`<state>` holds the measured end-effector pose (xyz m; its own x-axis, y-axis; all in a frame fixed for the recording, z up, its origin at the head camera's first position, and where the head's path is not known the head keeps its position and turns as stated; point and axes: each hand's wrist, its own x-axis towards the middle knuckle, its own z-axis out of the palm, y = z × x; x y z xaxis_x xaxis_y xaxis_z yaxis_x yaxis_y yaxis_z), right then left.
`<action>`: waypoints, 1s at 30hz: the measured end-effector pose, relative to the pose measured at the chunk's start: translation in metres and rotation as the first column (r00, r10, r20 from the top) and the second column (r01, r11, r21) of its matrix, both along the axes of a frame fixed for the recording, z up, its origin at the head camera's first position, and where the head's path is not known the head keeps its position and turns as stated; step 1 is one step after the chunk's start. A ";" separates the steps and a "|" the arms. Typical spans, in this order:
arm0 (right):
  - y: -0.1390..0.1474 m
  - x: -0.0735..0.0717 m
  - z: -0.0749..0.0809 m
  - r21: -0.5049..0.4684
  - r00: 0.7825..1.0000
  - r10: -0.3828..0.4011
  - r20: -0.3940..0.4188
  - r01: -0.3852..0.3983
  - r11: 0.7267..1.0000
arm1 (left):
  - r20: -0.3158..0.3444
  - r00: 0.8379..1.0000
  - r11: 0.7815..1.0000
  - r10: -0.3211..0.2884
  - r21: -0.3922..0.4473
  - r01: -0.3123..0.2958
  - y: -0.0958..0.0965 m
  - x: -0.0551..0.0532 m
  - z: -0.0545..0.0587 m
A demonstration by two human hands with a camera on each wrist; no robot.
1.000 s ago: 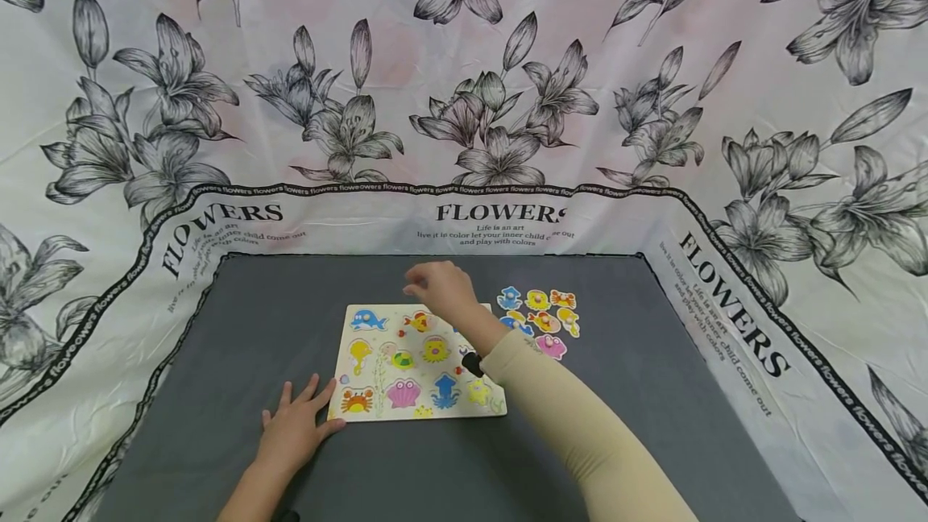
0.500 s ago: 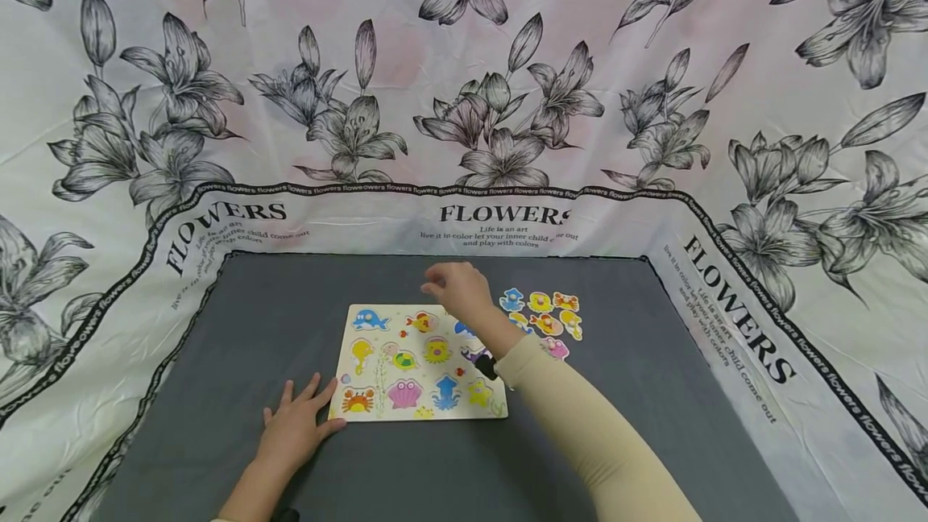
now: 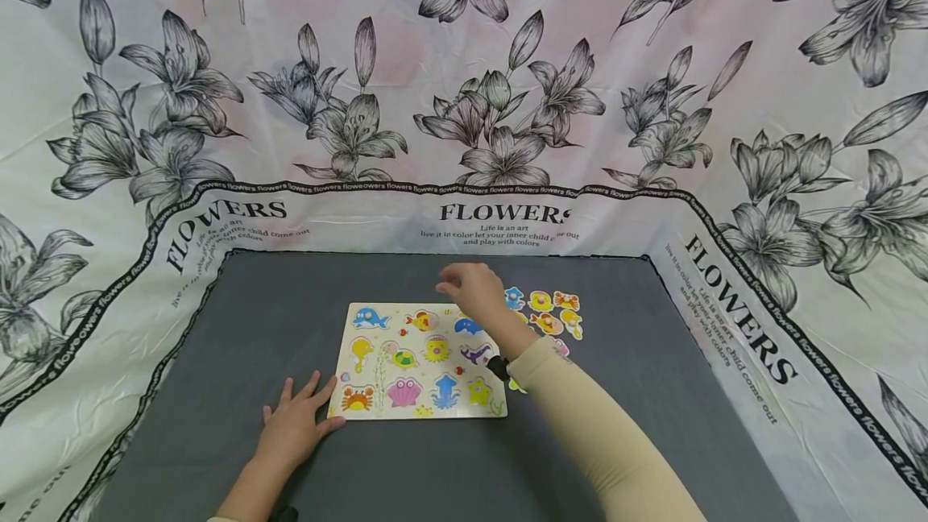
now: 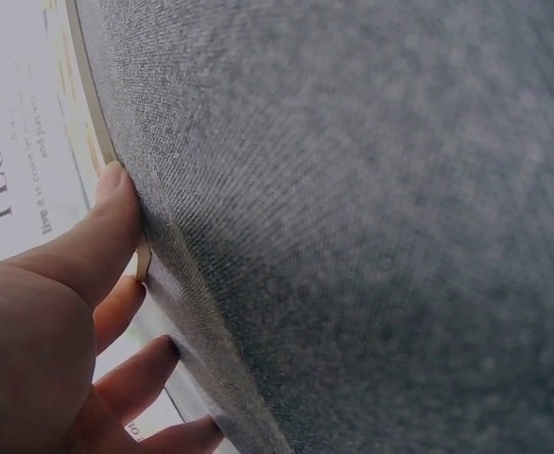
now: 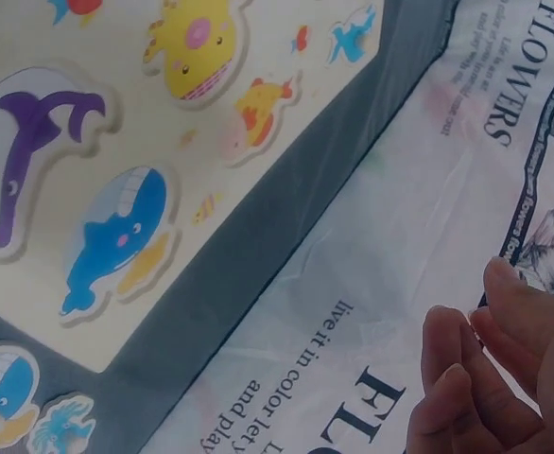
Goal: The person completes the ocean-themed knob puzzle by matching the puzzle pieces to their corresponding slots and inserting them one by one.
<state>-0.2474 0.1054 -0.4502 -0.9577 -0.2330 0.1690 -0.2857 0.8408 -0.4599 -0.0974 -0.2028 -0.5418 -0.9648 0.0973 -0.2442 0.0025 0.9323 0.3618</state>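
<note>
A cream puzzle board point(image 3: 461, 406) with sea-animal pictures lies on the dark grey table. My left hand point(image 3: 290, 424) has its fingers spread at the board's near left corner. In the left wrist view its thumb point(image 4: 116, 203) and a fingertip meet the board's edge. Above the board's far right corner hovers my right hand point(image 3: 474, 294), fingers loosely bent and nothing visible in them. The right wrist view shows shaped recesses with a blue whale point(image 5: 116, 244) and a purple dolphin point(image 5: 17, 170) printed in them.
Right of the board lie several loose pieces, among them a crab point(image 3: 566, 301), an orange fish point(image 3: 545, 323) and a blue squid point(image 3: 514, 297). My right forearm and sleeve point(image 3: 580, 417) hide others. A flower-printed cloth point(image 3: 500, 143) rises behind the table.
My right hand has moved rightward over the board's far edge, towards the loose pieces, uncovering the blue whale and purple dolphin pictures. The left hand stays at the corner.
</note>
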 end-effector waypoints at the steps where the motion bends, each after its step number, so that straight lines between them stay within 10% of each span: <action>1: 0.002 0.000 0.000 0.001 1.000 -0.006 -0.001 0.006 1.000 | 0.002 1.000 1.000 -0.001 0.000 0.001 0.000 0.000 0.000; 30: 0.041 0.007 -0.007 -0.022 0.994 -0.105 0.005 0.105 0.994 | 0.002 1.000 1.000 -0.004 -0.011 0.004 0.001 0.000 -0.001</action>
<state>-0.2409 0.1461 -0.4572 -0.9773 -0.1270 0.1694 -0.1943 0.8558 -0.4794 -0.0976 -0.2018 -0.5429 -0.9640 0.0987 -0.2470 0.0058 0.9361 0.3516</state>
